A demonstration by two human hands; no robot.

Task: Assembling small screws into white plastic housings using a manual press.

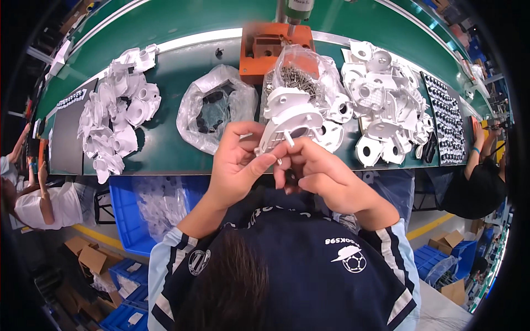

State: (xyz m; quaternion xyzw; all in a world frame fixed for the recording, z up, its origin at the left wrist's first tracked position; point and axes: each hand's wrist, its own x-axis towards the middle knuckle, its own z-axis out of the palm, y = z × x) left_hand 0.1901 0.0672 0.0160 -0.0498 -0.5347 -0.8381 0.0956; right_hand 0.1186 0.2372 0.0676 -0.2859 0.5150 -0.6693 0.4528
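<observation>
In front of my chest, at the bench's near edge, my left hand is closed round the near left edge of a white plastic housing. The housing has a curved wall, a round opening and a thin white peg. Against its near side is my right hand, with its fingers curled and pinched close to the peg and the left thumb. Whatever lies between those right fingertips is hidden. Just beyond, a clear bag of screws stands among more white parts.
An orange fixture sits under a green power driver. Piles of white housings lie left and right. A plastic bag holds black parts. At right is a tray of black-and-white pieces; a blue bin is below the bench.
</observation>
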